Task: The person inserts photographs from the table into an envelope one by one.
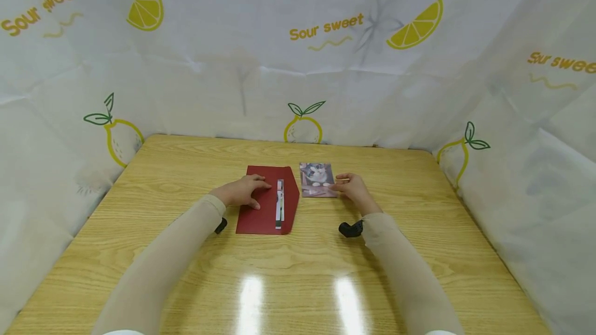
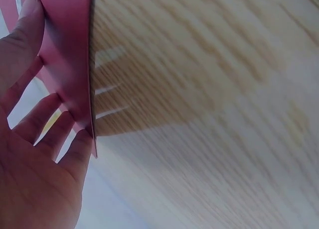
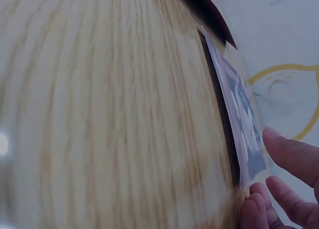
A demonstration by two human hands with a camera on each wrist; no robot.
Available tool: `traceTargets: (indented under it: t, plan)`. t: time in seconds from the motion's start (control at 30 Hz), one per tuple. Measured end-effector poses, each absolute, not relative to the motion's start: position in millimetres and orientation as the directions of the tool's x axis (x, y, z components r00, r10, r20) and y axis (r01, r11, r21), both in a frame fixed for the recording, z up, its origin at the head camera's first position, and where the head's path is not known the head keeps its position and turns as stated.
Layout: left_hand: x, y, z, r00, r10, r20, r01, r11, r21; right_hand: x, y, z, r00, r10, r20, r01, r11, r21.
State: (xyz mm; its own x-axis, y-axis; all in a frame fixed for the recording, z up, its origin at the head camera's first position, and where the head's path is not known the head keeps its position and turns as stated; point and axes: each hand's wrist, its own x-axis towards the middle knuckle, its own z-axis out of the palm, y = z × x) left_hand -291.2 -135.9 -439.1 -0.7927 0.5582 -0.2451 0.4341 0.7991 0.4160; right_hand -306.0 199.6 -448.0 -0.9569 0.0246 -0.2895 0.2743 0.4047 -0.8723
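Observation:
A red envelope (image 1: 261,218) lies on the wooden table with its pointed flap to the right. Several printed cards (image 1: 279,206) show as narrow strips in its opening. My left hand (image 1: 241,191) rests on the envelope's left part, fingers spread and thumb apart, as the left wrist view also shows. Right of the envelope lies a cat picture card (image 1: 317,180). At that card's right edge is my right hand (image 1: 355,189), its thumb over the card and its other fingers beside the edge. In the right wrist view a gap shows between thumb and fingers.
The wooden table (image 1: 298,262) runs back to a white cloth (image 1: 223,66) printed with lemons, which also hangs at both sides. Black wrist-worn devices (image 1: 350,229) stick out below both sleeves.

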Motion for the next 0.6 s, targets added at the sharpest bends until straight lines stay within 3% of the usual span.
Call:
traceTargets:
  t: [0.6]
  plan:
    - [-289.9, -135.8, -437.3, -0.794, 0.554, -0.252, 0.426, 0.802, 0.419, -306.6, 180.1, -447.7, -0.95, 0.135, -0.281, 0.304, 0.602, -0.739]
